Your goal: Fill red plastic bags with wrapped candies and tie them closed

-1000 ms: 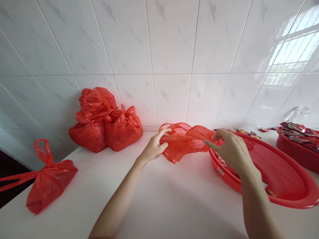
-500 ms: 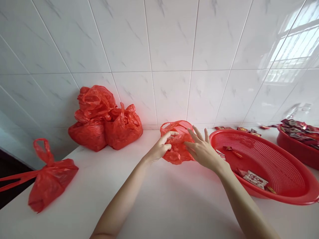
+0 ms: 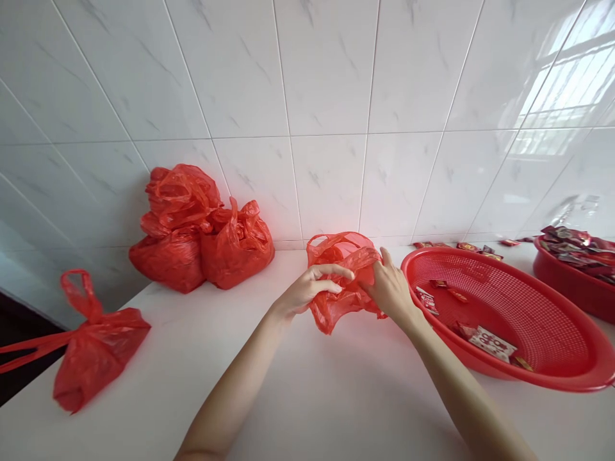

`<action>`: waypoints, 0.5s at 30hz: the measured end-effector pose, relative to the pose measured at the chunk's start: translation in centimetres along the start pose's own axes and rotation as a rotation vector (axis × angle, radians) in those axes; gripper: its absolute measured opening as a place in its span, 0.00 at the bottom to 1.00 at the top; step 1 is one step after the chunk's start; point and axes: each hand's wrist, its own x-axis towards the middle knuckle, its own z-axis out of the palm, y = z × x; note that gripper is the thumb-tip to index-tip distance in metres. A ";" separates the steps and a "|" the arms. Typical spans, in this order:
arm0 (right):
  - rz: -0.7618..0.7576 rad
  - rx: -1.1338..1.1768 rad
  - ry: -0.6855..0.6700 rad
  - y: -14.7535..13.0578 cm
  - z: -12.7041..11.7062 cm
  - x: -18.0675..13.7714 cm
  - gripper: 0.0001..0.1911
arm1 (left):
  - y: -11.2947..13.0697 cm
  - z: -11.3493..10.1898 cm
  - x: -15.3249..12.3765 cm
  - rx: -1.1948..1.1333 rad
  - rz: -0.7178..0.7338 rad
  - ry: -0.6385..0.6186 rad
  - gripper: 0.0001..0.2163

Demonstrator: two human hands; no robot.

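Observation:
A thin red plastic bag point(image 3: 331, 314) stands on the white tabletop in front of me, its mouth spread and its handle loops up at the back. My right hand point(image 3: 391, 288) pinches the right side of the bag's rim, fingers curled with the tips partly hidden by the plastic. At the bag's left front is my left hand point(image 3: 312, 288), thumb and forefinger stretched out and apart, touching the plastic. Just right of my right hand sits a big red perforated basket point(image 3: 542, 307) with a few small wrapped packets point(image 3: 492, 344) in it.
Several filled red bags point(image 3: 235, 246) are piled against the tiled wall point(image 3: 327, 77). A tied red bag point(image 3: 100, 358) lies at the table's left edge. Loose packets point(image 3: 468, 247) lie behind the basket, and a second red basin point(image 3: 557, 275) heaped with packets stands far right.
My right hand has gone from spread fingers to gripping the bag's rim, which is pulled wider. The left forefinger and thumb have stretched further over the front of the bag.

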 end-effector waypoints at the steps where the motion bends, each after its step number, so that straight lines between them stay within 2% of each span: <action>1: 0.010 0.055 0.030 0.2 0.1 0.1 0.19 | 0.0 0.0 0.1 0.042 0.016 -0.001 0.11; 4: 0.015 0.176 0.100 0.6 0.2 0.4 0.17 | -0.3 0.0 0.2 0.248 0.092 -0.002 0.13; 7: 0.008 0.130 0.087 0.7 -0.1 0.3 0.14 | -0.6 -0.1 0.0 0.526 0.134 0.053 0.15; 11: 0.000 -0.057 -0.001 0.5 -1.0 -0.2 0.17 | -1.0 -0.3 -0.5 0.817 0.080 0.174 0.17; 15: -0.020 -0.233 -0.190 0.2 -1.1 -0.8 0.20 | -0.8 -0.6 -0.8 1.002 -0.065 0.240 0.23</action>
